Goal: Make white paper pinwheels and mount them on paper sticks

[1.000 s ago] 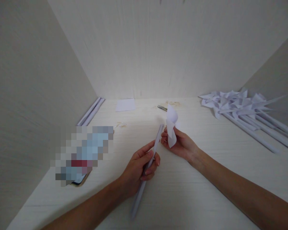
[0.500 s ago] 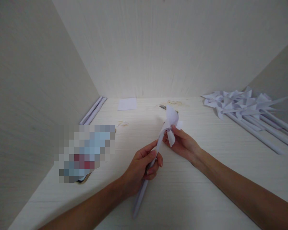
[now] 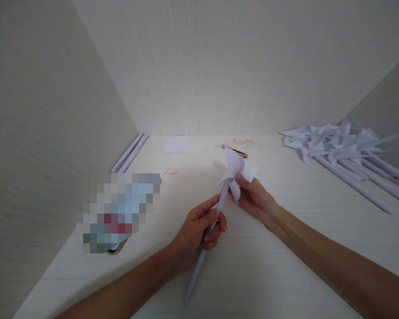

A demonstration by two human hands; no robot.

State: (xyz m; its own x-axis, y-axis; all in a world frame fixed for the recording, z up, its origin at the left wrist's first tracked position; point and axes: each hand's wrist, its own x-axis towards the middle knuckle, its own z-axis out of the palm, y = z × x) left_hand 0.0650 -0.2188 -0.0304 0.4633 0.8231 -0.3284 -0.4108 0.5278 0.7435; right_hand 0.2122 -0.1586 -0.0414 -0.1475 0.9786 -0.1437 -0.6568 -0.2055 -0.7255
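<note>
A white paper pinwheel on a rolled paper stick is held slanting over the table between my two hands. My left hand is closed round the middle of the stick, thumb on top. At the upper end, my right hand pinches the pinwheel near its centre with the thumb in front. Its other fingers are mostly hidden behind the paper blades. Just beyond the pinwheel lies a utility knife.
Several finished paper pinwheels are heaped at the right. Rolled paper sticks lie along the left wall, near a square paper sheet. A blurred-out device rests at the left. Small pale scraps are scattered on the table.
The pinwheel has turned on its stick end, so its blades face me more and spread wider. More of the utility knife shows. My left hand has hardly moved.
</note>
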